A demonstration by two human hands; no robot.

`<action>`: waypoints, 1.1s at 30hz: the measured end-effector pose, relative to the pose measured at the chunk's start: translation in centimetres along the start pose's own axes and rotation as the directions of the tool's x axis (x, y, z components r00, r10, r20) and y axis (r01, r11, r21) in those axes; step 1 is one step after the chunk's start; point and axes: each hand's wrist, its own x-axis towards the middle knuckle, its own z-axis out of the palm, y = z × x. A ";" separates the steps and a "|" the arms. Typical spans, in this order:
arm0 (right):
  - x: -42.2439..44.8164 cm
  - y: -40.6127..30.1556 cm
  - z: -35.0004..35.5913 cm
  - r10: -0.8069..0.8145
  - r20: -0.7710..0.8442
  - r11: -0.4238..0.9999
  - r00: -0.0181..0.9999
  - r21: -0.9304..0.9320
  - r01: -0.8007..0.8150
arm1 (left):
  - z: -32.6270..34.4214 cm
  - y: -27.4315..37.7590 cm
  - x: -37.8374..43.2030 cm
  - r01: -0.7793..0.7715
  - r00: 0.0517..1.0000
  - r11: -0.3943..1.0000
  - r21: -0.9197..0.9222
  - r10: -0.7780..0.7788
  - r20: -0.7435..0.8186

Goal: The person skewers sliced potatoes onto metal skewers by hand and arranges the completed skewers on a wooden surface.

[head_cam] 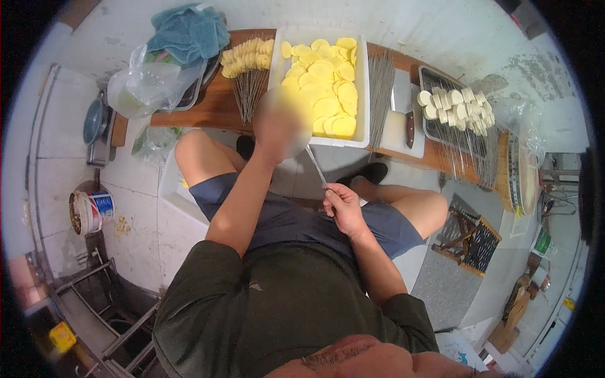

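Observation:
My right hand [344, 207] grips thin metal skewers [315, 166] at their lower end, close above my lap. Their upper ends run up toward my left hand [279, 130], which is raised at the near left corner of a white plastic tub [365, 94]. A blur covers that hand, so its fingers and anything in them cannot be made out. Thin yellow slices [326, 106], seemingly potato, lie heaped in the tub. Left of it rests a bundle of skewers threaded with yellow slices [248, 56].
Bare metal skewers [379, 94] lie right of the tub. Beside them are a knife [410, 127] on a white cutting board [394, 137] and a metal tray [427, 78] with skewered white pieces [456, 106]. A blue-green towel [189, 33] and plastic bags [146, 85] sit at left.

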 end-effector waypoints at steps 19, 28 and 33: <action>4.1 -0.1 5.4 0.046 -0.028 0.988 0.999 -0.146 -0.050 | -0.8 1.9 -5.4 0.234 0.966 0.971 0.053 -0.238 0.102; 3.9 -1.5 4.5 -0.036 -0.034 0.994 0.999 -0.109 0.032 | 0.9 4.2 -3.6 0.594 0.796 0.674 -0.439 -0.569 0.204; 3.8 -3.1 3.8 -0.054 -0.117 0.995 0.992 -0.095 0.042 | 1.3 4.4 -2.3 0.617 0.784 0.685 -0.386 -0.577 0.230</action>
